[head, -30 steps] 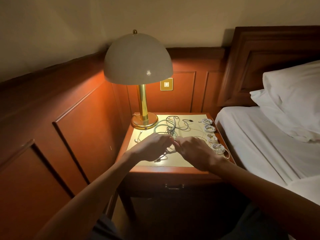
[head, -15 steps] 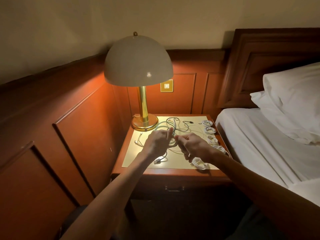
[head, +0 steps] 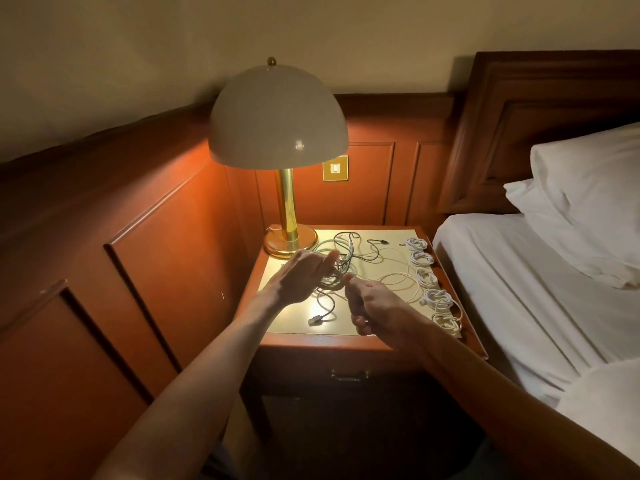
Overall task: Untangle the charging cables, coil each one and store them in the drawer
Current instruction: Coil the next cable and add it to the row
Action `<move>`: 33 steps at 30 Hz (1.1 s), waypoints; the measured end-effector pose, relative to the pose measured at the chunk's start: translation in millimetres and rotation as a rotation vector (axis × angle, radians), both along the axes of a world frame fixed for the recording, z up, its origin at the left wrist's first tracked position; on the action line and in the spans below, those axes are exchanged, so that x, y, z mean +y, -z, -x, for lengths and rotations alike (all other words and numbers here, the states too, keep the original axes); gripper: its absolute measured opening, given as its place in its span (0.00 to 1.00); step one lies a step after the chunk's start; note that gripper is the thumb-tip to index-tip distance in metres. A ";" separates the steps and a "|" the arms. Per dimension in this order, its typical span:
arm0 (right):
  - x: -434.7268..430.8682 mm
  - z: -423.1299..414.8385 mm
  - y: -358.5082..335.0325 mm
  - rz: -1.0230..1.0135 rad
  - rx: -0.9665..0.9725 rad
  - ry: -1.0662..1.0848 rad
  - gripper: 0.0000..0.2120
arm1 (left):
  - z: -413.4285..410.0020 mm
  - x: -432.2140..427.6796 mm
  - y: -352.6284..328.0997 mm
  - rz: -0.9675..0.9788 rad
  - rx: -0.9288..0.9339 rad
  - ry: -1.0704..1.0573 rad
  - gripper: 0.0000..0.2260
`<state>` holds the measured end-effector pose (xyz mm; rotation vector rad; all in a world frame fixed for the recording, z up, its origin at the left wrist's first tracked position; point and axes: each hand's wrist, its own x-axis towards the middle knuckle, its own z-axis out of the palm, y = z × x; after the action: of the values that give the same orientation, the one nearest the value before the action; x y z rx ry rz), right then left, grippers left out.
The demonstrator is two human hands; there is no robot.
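Observation:
A tangle of dark and pale charging cables [head: 349, 251] lies on the nightstand top [head: 346, 329]. My left hand [head: 301, 275] holds a small coil of dark cable [head: 330, 282] above the top, fingers curled round it. My right hand [head: 374, 306] pinches the same cable right beside the coil. The cable's free end with a USB plug [head: 314, 320] trails onto the top below my hands. A loose white cable [head: 398, 282] loops to the right. Several coiled white cables [head: 420, 259] line the right edge. The drawer [head: 346, 375] under the top is closed.
A brass lamp [head: 289, 216] with a domed shade stands at the back left of the nightstand. Wood panelling runs along the left and back. A bed with white sheets [head: 519, 289] and pillows [head: 588, 202] borders the nightstand on the right.
Both hands have lifted a little from the top and moved back toward the tangle, winding the dark cable into a small coil. The USB plug end now lies in view.

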<state>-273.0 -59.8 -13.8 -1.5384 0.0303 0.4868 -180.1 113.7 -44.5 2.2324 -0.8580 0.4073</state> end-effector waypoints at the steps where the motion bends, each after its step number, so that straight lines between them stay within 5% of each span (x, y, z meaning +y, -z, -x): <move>1: -1.8 0.4 -0.1 -0.014 0.014 -0.009 0.16 | 2.0 -0.2 0.0 -0.003 -0.012 -0.004 0.25; 11: 6.6 22.6 16.1 -0.123 0.084 0.113 0.15 | 2.6 -0.6 8.9 0.001 0.000 0.131 0.28; 20: -45.0 11.1 25.9 0.367 -0.214 0.162 0.15 | 17.7 -44.1 7.1 0.086 0.298 0.051 0.25; 23: -55.8 4.5 29.2 0.363 -0.287 0.215 0.05 | 16.9 -62.5 4.9 -0.018 0.388 -0.011 0.27; 30: -95.4 -36.1 27.0 0.435 -0.328 0.346 0.11 | -3.8 -92.1 1.6 -0.007 0.573 -0.061 0.22; 33: -119.9 -60.7 31.6 0.607 -0.349 0.392 0.12 | -27.0 -98.1 24.2 -0.066 0.510 -0.208 0.12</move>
<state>-212.4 -179.7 -45.4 -2.1307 0.2214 -0.1284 -153.1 15.6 -68.7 2.3383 -0.3768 -0.1043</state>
